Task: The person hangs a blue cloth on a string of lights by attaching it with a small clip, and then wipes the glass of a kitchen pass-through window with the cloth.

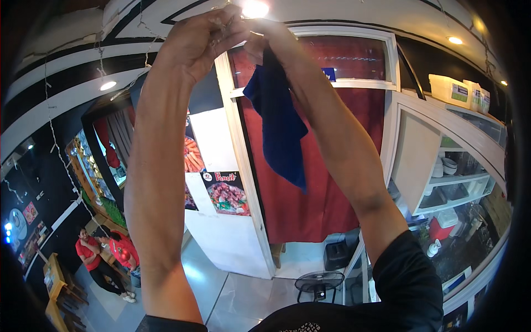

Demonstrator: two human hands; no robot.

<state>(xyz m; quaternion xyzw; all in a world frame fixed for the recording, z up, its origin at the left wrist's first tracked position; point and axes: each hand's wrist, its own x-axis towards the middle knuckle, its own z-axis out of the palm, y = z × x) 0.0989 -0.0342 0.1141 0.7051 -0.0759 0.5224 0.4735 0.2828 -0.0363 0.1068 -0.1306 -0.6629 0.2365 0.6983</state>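
Note:
Both my arms reach up toward the ceiling, beside a bright ceiling light (255,8). My left hand (203,39) has its fingers bent together at the top, close against my right hand. Small pale or clear bits glint at its fingers, but I cannot tell what they are. My right hand (265,35) grips a dark blue cloth (280,124), which hangs down from it in folds. The cloth falls in front of a red curtain (327,186) behind a white-framed glass door and transom (392,58). Some of my fingertips are hidden by the hands' overlap and by glare.
String-light wires (52,120) dangle on the left. Below me stand a black floor fan (319,282) and a white partition (224,236) with food posters (228,193). Two people in red shirts (124,251) are near wooden tables (56,278). A glazed counter window (452,99) is at right.

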